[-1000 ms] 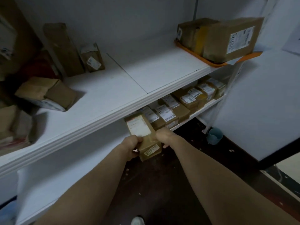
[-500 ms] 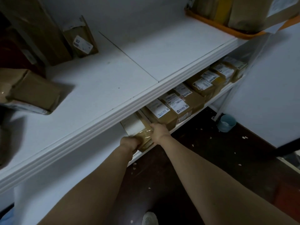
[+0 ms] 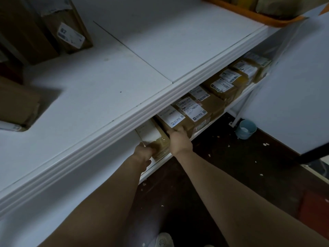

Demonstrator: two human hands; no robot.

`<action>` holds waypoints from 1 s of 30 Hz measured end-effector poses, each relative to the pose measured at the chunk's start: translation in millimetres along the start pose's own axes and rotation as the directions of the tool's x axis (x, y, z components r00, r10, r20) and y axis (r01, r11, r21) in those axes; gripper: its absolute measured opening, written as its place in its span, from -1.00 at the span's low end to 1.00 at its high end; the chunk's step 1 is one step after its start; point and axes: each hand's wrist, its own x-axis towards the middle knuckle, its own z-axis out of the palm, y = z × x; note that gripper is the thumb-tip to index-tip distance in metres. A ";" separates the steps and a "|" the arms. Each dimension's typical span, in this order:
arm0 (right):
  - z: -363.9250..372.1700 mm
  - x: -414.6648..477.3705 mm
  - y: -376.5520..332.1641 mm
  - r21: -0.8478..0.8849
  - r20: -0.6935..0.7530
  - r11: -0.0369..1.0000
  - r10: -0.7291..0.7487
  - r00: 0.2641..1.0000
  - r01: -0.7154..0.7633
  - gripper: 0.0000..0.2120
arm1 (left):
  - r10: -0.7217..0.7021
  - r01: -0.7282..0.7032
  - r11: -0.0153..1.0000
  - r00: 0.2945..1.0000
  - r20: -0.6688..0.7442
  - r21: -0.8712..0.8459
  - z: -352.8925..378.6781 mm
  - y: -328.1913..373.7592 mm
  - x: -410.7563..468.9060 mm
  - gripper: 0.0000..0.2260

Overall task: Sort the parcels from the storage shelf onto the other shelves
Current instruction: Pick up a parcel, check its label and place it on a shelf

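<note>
Parcel (image 3: 154, 138) sits nearly shelved, left hand (image 3: 144, 153) gripping its near end; right hand (image 3: 179, 140) beside it (grip hidden). Row (image 3: 201, 111) right of the fingers (image 3: 177, 131) looks sorted; upper boxes (image 3: 69, 32) likely remain.

Parcel (image 3: 156, 139) lies leftmost in row (image 3: 213, 97) on lower shelf (image 3: 204, 128).

Both bare forearms reached toward 12 o'clock, the left entering from about 7 o'clock and the right from about 4 o'clock, drawing close at the wrists. The left hand (image 3: 145, 154) had its fingers (image 3: 151, 151) curled round the near end of a parcel (image 3: 154, 137). The right hand (image 3: 179, 139), just beside it at 2 o'clock, lay back upward along the parcel's right side, fingers pointing to 12 o'clock. Whether they gripped could not be told.
</note>
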 end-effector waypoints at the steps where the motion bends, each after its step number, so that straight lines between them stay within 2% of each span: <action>1: -1.5 0.1 1.5 -0.001 -0.041 0.999 0.032 0.999 -0.032 -0.54 | -0.002 0.002 1.000 1.000 -0.002 0.003 1.1 0.4 0.0 -0.48; 3: -3.8 2.0 2.8 0.018 -0.036 0.994 0.112 0.993 -0.111 -0.51 | -0.002 0.002 1.000 1.000 -0.004 0.016 3.8 0.5 1.4 -0.64; 5: -4.1 4.1 4.3 0.057 0.041 0.984 0.166 0.985 -0.168 -0.51 | -0.005 0.006 1.000 1.000 -0.008 0.019 6.4 -1.0 3.9 -0.71; 10: 0.9 7.9 7.9 0.057 0.149 0.990 0.121 0.981 -0.130 -0.53 | 0.022 -0.018 0.995 0.999 -0.039 0.096 11.1 -3.7 14.0 -0.61; 13: -2.8 3.2 9.2 0.088 0.172 0.983 0.142 0.975 -0.159 -0.48 | 0.023 -0.014 0.987 0.998 -0.055 0.162 18.7 0.7 5.6 -0.65; 15: -13.6 -5.3 9.6 0.110 0.162 0.980 0.144 0.976 -0.163 -0.51 | 0.056 -0.045 0.978 0.997 -0.049 0.206 26.8 5.9 -10.9 -0.68; 17: -30.9 -17.3 9.9 0.103 0.158 0.985 0.125 0.980 -0.142 -0.65 | 0.069 -0.066 0.965 0.998 -0.003 0.253 37.1 11.2 -28.6 -0.69; 21: -76.7 -49.9 15.7 0.071 0.153 0.994 0.072 0.986 -0.083 -0.77 | 0.048 -0.068 0.949 0.996 0.073 0.309 62.0 25.9 -67.9 -0.71; 23: -101.1 -63.8 19.7 0.052 0.139 0.997 0.049 0.989 -0.057 -0.79 | 0.065 -0.099 0.946 0.991 0.120 0.310 74.3 37.9 -93.2 -0.67; 25: -127.0 -76.3 25.6 0.020 0.111 0.999 0.046 0.993 -0.048 -0.86 | 0.069 -0.111 0.957 0.984 0.162 0.268 85.7 50.9 -120.4 -0.74; 26: -140.7 -82.8 27.3 0.006 0.079 0.999 0.041 0.996 -0.041 -0.81 | 0.068 -0.115 0.956 0.982 0.177 0.270 90.3 58.3 -136.1 -0.82; 27: -155.2 -87.6 27.9 0.002 0.052 0.999 0.032 0.998 -0.032 -0.72 | 0.079 -0.129 0.956 0.978 0.194 0.263 95.0 66.3 -147.4 -0.82; 30: -194.8 -102.4 25.0 0.003 -0.028 1.000 0.000 1.000 0.000 -0.65 | 0.129 -0.183 0.960 0.962 0.242 0.214 103.1 89.5 -180.3 -0.73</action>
